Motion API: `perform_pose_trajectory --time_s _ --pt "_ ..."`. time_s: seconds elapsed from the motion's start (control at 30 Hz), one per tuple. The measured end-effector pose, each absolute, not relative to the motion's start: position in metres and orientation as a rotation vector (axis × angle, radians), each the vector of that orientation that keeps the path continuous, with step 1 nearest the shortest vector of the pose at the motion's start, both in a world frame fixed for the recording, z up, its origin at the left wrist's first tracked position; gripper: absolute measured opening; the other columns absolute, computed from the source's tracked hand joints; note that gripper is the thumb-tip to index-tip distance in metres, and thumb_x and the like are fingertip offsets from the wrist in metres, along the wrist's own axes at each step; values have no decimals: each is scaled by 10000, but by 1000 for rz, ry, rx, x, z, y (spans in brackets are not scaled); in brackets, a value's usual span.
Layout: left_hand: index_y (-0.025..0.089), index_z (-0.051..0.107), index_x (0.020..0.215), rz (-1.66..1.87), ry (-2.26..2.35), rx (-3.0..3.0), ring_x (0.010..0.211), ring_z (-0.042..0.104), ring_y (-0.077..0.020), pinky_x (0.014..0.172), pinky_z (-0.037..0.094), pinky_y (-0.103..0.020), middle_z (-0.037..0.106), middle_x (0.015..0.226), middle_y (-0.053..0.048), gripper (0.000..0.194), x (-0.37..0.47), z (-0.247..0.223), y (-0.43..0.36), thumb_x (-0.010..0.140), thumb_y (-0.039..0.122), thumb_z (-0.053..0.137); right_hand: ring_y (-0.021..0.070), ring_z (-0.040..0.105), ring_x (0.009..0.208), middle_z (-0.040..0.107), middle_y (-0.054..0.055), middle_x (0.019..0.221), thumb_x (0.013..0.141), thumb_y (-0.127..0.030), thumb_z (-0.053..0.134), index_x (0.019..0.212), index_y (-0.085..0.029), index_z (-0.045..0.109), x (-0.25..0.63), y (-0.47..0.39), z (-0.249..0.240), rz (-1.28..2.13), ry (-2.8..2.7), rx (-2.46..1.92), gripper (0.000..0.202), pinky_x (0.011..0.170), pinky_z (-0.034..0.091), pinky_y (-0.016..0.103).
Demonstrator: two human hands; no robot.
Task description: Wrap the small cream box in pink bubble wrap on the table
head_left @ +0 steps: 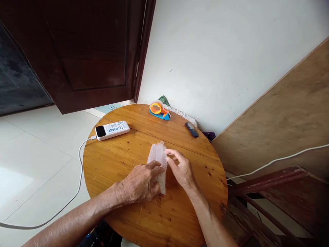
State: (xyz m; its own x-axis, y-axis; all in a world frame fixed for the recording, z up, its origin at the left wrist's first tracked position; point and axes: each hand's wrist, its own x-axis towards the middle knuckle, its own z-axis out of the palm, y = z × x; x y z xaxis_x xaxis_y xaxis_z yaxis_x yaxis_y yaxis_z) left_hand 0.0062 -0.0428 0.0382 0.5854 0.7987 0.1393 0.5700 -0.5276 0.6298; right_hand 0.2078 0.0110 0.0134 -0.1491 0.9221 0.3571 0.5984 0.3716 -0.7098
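From where I stood, the small packet of clear, faintly pinkish bubble wrap (156, 154) lay lengthwise near the middle of a round, honey-coloured wooden table (174, 223), one narrow end pointing toward the wall. The left hand (142, 181) was palm down over the packet's near part, its fingers half bent and resting across the wrap; the thumb lay lower, by the packet's near end, and I could not tell whether it gripped anything. The right hand (183, 169) was at the packet's right edge, partly open, with a small gap between the tips of the thumb and forefinger. Those tips were at or just beside the wrap, though I could not make out a firm hold.

Beyond the left hand, toward the table's left rim, sat a white oblong device with a black end panel and blue print (114, 129), a white cable (81, 164) running from it over the edge. An orange-and-blue tape dispenser (160, 113) stood near the far rim, with a printed paper strip (181, 113) beside the white wall (205, 51). To its right lay a dark, slim object (192, 130), too blurred to identify. A dark red door (95, 51) rose past the table.
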Motion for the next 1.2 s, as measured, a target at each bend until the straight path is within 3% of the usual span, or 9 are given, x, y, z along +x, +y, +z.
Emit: perform_pose_trajectory --time_s 0.07,0.17,0.3,0.43,0.6,0.87,1.07,1.2 --pt "203 595 1207 587 1083 2277 943 692 -257 824 569 -369 589 1307 -103 438 6 35 -42 775 169 535 218 681 841 721 90 993 823 -335 585 1064 -192 647 210 16 18 705 -1631 -1535 286 579 535 287" --pt "191 604 1206 623 1078 2267 952 692 -265 821 573 -375 586 1312 -114 441 6 32 -42 770 167 536 193 670 687 702 88 851 763 -362 657 1052 -141 619 209 28 25 1017 -1395 -1729 366 360 394 207" --pt "192 598 1211 645 1061 2238 947 690 -256 822 573 -365 598 1281 -115 450 7 31 -43 764 164 553 84 489 451 591 -7 597 668 -360 763 802 -162 627 202 46 33 1253 -1309 -1737 275 315 215 166" --pt "191 589 1206 673 1030 2212 971 680 -251 832 566 -351 605 1254 -113 434 7 29 -45 776 157 547 36 301 382 444 -65 448 630 -387 784 644 -165 594 198 56 36 1419 -1319 -1729 292 343 112 164" --pt "202 583 1202 659 1046 2199 973 678 -249 837 567 -350 603 1244 -108 427 7 27 -46 779 159 552 43 319 410 466 -63 472 536 -339 802 642 -160 627 191 61 31 1443 -1359 -1677 272 381 137 181" --pt "195 588 1211 624 1081 2207 1011 671 -263 886 565 -393 564 1311 -113 435 7 29 -47 782 147 537 91 412 540 510 -51 564 533 -434 777 603 -183 582 182 55 22 1263 -1359 -1489 326 506 313 225" --pt "245 571 1284 602 1285 2193 760 658 -165 771 581 -387 427 1420 -121 505 10 20 -51 787 152 554 120 445 605 549 -31 624 618 -437 727 661 -183 590 179 40 38 1232 -1416 -1268 292 581 362 243" --pt "282 608 1256 681 1411 2173 724 613 -117 741 574 -340 410 1384 -98 488 14 10 -55 786 157 583 126 444 620 531 -23 647 688 -433 673 680 -187 571 178 25 52 1133 -1595 -1260 267 573 359 232"
